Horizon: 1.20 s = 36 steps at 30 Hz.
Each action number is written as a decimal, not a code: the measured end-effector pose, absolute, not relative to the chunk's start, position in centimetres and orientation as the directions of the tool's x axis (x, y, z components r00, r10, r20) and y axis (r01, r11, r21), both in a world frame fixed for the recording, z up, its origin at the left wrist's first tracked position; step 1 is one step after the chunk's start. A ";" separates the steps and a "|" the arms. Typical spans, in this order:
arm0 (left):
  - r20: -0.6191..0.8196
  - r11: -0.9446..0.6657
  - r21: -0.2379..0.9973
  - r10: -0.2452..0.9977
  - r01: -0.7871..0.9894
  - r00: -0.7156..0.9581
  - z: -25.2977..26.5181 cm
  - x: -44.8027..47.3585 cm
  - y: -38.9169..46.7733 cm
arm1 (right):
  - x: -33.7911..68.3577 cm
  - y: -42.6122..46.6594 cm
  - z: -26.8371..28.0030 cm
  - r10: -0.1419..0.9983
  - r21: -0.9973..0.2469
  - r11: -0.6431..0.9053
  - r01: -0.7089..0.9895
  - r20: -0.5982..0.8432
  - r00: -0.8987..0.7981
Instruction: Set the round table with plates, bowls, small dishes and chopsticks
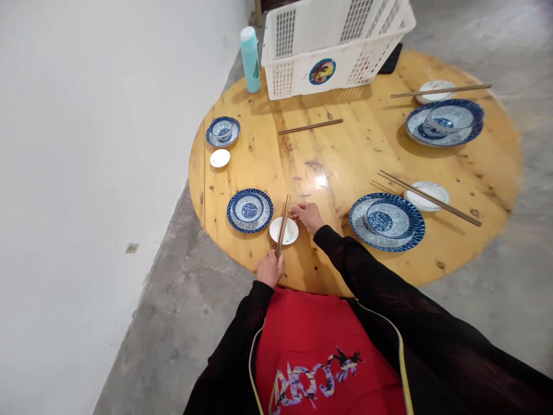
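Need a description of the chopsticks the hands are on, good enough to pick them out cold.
On the round wooden table, go to the near edge where the left hand and right hand meet. The chopsticks lie across a small white dish, right of a blue patterned plate. Only this pair has hands on both ends.
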State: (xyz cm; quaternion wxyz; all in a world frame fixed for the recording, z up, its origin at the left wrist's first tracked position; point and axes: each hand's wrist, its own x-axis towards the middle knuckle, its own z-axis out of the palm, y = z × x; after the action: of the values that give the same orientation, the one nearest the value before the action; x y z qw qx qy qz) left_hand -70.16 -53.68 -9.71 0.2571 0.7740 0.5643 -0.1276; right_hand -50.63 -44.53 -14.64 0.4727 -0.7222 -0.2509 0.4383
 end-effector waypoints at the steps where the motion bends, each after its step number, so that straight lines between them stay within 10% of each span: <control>1: -0.487 -0.232 0.253 0.809 0.939 0.331 -9.7 -70.2 -53.7 | -50.6 -44.6 -14.7 0.778 -0.903 -0.426 -0.049 -0.394 0.489; 36: -0.425 -0.111 0.330 0.869 0.937 0.253 -10.0 -70.6 -54.4 | -50.6 -45.4 -13.3 0.765 -0.906 -0.418 -0.071 -0.393 0.511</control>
State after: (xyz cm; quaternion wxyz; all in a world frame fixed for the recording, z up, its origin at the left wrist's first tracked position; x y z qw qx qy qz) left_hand -70.62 -54.41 -9.98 0.2735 0.7428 0.6079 -0.0624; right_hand -50.57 -45.42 -13.30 0.4832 -0.7224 -0.2401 0.4324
